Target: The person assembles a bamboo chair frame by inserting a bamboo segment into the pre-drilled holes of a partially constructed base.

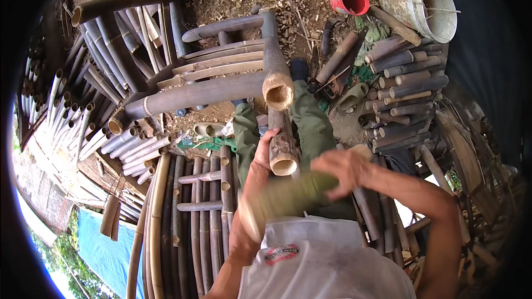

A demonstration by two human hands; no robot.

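My left hand wraps round the side of a dark bamboo tube, whose pale cut end faces me. The tube meets the thick post of a bamboo chair frame, which has several slats between its rails; the exact joint is hidden. My right hand is closed round a thick, greenish length of bamboo, smeared by motion. This length lies slantwise over my lap, just nearer to me than the tube's open end.
Bamboo poles form a bench on the near left. Stacked bamboo pieces lie to the right, below a whitish bucket and a red bucket. A handsaw and sandals lie near my feet.
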